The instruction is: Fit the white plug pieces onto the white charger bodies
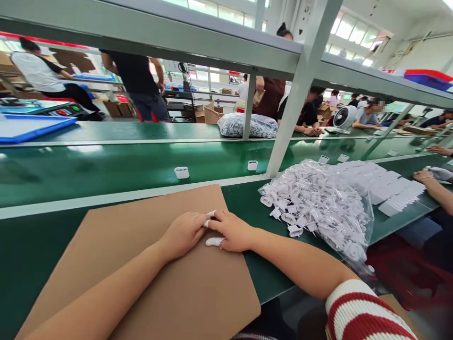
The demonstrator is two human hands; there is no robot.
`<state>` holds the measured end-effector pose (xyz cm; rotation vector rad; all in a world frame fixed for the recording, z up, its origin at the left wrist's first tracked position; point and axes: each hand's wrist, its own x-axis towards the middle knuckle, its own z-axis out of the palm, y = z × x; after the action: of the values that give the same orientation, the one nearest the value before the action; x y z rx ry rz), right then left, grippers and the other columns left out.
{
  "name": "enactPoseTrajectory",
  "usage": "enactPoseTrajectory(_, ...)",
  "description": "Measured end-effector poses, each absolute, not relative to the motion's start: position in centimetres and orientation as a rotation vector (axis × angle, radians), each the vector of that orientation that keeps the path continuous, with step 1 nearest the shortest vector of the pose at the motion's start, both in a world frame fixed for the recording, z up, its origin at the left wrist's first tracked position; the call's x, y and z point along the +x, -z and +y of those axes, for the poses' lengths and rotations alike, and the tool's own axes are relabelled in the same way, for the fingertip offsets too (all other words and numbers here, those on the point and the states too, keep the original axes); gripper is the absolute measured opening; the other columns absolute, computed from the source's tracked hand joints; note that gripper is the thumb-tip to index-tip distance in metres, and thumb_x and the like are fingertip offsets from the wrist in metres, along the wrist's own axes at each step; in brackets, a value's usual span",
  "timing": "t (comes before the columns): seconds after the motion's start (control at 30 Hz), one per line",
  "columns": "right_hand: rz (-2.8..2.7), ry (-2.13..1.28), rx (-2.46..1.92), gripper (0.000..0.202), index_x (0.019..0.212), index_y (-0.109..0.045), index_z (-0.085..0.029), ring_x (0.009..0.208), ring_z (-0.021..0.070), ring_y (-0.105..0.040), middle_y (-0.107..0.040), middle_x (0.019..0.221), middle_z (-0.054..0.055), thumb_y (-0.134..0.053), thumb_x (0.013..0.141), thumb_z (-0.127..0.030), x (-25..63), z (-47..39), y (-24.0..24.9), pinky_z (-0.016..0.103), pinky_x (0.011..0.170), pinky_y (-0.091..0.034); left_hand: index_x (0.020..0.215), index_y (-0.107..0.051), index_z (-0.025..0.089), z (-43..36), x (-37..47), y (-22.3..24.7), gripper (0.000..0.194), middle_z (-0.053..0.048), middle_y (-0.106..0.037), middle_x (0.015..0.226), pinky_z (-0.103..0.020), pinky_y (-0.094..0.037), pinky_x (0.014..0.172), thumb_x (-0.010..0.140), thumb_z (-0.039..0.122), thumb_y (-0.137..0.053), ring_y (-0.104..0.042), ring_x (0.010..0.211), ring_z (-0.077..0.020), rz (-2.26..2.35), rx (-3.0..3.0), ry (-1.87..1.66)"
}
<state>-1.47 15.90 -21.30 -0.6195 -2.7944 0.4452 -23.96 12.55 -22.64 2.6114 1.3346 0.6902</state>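
Observation:
My left hand (184,231) lies on a brown cardboard sheet (148,264), its fingers loosely bent towards the right hand, with no object visible in it. Opposite it, my right hand (233,231) rests with thumb and fingers apart. White finger cots (214,242) cover its thumb and fingertips. The fingertips of both hands meet and overlap near the middle of the cardboard; which hand wears the uppermost white tip is hard to make out. Right of the sheet, a clear plastic bag (318,208) spills many small white plastic parts.
White pieces in rows (385,184) lie beyond the bag. Small white cases (181,173) sit on the green conveyor belt (141,160) ahead. A shelf post (293,104) rises behind the bag. A co-worker's arm (437,189) reaches in at right. A blue-rimmed tray (38,127) lies far left.

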Motion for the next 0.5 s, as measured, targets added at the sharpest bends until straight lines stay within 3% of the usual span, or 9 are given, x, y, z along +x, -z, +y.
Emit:
enactPoseTrajectory(0.13, -2.752, -0.589, -0.584, 0.054, 0.144, -0.057, -0.015, 0.133, 0.0314, -0.054, -0.055, 0.139, 0.019, -0.069, 0.098, -0.040, -1.1, 16.2, 21.3, 0.049, 0.114, -0.046, 0.097, -0.068, 0.021, 12.4, -23.8, 22.2, 0.026, -0.004, -0.069, 0.082, -0.035, -0.046, 0.072, 0.101, 0.038, -0.048, -0.063, 0.076, -0.0223, 1.351, 2.482, -0.742)
enactPoseTrajectory(0.27, -2.548, -0.708, -0.762, 0.047, 0.138, -0.063, -0.020, 0.140, 0.0269, -0.051, -0.052, 0.142, 0.015, -0.074, 0.094, -0.032, -0.4, 17.4, 19.9, 0.042, 0.113, -0.047, 0.119, -0.068, 0.020, 12.3, -24.1, 22.4, 0.039, -0.003, -0.066, 0.086, -0.034, -0.048, 0.072, 0.098, 0.051, -0.056, -0.060, 0.076, -0.0212, 1.410, 2.350, -0.807)
enactPoseTrajectory(0.37, -2.503, -0.437, -1.197, 0.041, 0.139, -0.062, -0.021, 0.131, 0.0255, -0.057, -0.057, 0.137, 0.013, -0.067, 0.099, -0.029, 1.4, 18.5, 17.3, 0.041, 0.111, -0.048, 0.130, -0.066, 0.020, 12.6, -24.4, 22.5, 0.048, -0.002, -0.064, 0.086, -0.034, -0.050, 0.074, 0.099, 0.054, -0.053, -0.061, 0.078, -0.0213, 1.462, 2.273, -0.821)
enactPoseTrajectory(0.5, -2.538, 0.044, -1.737, 0.041, 0.135, -0.065, -0.015, 0.130, 0.0354, -0.054, -0.058, 0.138, 0.020, -0.069, 0.096, -0.024, 4.8, 19.1, 14.4, 0.049, 0.107, -0.048, 0.123, -0.069, 0.020, 12.8, -24.4, 22.3, 0.045, -0.003, -0.064, 0.085, -0.034, -0.050, 0.072, 0.099, 0.054, -0.051, -0.060, 0.077, -0.0211, 1.451, 2.242, -0.817)
